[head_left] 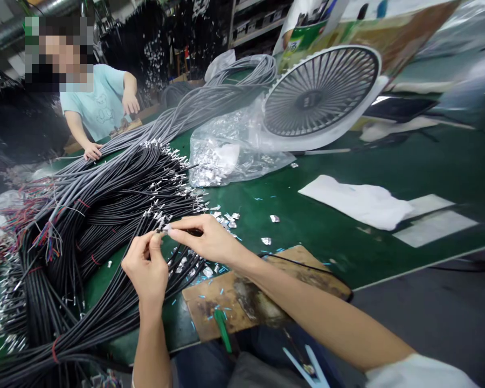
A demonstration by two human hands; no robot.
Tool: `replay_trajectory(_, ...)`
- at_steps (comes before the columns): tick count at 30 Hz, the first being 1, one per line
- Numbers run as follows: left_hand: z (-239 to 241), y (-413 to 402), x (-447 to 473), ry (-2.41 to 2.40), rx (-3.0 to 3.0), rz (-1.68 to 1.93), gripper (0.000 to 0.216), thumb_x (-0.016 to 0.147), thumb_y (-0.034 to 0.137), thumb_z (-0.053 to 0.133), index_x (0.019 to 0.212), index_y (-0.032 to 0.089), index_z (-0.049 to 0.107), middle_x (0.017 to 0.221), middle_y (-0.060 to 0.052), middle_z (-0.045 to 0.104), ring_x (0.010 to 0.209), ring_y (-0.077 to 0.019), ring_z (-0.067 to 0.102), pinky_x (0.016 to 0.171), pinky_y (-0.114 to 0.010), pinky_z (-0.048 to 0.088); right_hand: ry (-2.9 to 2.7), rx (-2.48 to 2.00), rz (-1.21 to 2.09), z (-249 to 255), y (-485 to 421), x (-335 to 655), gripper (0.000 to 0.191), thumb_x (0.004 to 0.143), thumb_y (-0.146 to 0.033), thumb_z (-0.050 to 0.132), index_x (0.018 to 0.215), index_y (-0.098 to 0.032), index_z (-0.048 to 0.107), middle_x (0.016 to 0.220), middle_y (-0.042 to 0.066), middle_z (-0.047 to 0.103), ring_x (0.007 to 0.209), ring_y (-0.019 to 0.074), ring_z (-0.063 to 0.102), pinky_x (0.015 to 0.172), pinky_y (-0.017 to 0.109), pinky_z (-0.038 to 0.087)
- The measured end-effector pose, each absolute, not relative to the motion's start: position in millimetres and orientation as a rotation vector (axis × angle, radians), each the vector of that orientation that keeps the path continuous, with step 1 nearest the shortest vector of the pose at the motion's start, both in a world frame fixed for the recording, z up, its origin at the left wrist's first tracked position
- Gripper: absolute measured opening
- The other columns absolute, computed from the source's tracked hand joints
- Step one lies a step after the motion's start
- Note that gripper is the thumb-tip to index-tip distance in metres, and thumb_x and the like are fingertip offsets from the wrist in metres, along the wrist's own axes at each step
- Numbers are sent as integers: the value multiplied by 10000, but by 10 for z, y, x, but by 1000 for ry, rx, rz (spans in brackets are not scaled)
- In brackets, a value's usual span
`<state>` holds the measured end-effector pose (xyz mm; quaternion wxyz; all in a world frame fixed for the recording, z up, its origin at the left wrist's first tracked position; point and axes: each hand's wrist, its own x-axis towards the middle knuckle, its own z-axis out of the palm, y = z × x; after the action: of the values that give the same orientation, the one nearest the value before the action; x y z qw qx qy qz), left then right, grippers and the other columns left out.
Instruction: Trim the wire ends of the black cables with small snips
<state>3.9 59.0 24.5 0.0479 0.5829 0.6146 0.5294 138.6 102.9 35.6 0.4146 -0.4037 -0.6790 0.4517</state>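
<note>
My left hand point(147, 264) is closed in a pinch on the end of a black cable, thumb against forefinger. My right hand point(204, 234) meets it fingertip to fingertip, pinching a small whitish-silver piece at that cable end; whether this is foil or the cable's own tip I cannot tell. Just beyond both hands lies a thick bundle of black cables point(117, 196) with silvery tips. Crumpled foil pieces point(266, 241) and thin blue scraps are scattered beside my right hand. Under my right forearm is a stained wooden board point(210, 304).
A clear bag point(242, 143) of foil bits lies behind the cables, by a white fan point(319, 97). White cloth point(347, 202) lies at right. A green-handled tool point(223, 331) and light-blue-handled tool point(307, 366) are near my lap. Across the table, a person point(101, 102) touches grey cables point(178, 118).
</note>
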Motion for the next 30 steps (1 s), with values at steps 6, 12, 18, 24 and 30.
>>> replay_trajectory(6,240,579,18,1823,1742,1576,164,818,330,597,803,180,661,692,-9,627,615,-126,598,560,-228,479,-1636,-1018,1002,342,1069,1371,295,817,-409,563,690,-159,657,613,-1,611,562,111,511,548,231,389)
replay_trajectory(12,249,578,48,1778,1845,1524,112,813,283,598,796,182,644,732,-16,630,670,-134,601,613,-241,484,-1703,-878,813,345,1048,1323,383,860,-355,498,527,-166,487,537,-21,451,526,90,398,508,229,301)
replay_trajectory(18,288,603,54,1804,1841,1479,170,825,281,541,720,179,626,659,-7,606,593,-119,558,558,-220,427,-1691,-785,674,323,1028,1277,344,861,-279,535,539,-161,520,515,-21,466,482,82,380,488,228,297)
replay_trajectory(24,360,588,-41,1523,1397,1221,350,806,448,541,615,155,543,473,50,393,412,-60,324,404,-187,245,-1770,-562,632,309,1077,1288,362,892,-294,515,567,-144,571,550,2,507,513,93,428,498,225,325)
replay_trajectory(30,407,575,-154,1132,1191,1015,570,683,641,603,468,177,351,424,92,222,349,-10,141,338,-172,116,-1829,-332,1039,303,1231,1365,414,821,-484,589,598,-135,601,566,5,533,542,106,483,520,232,382)
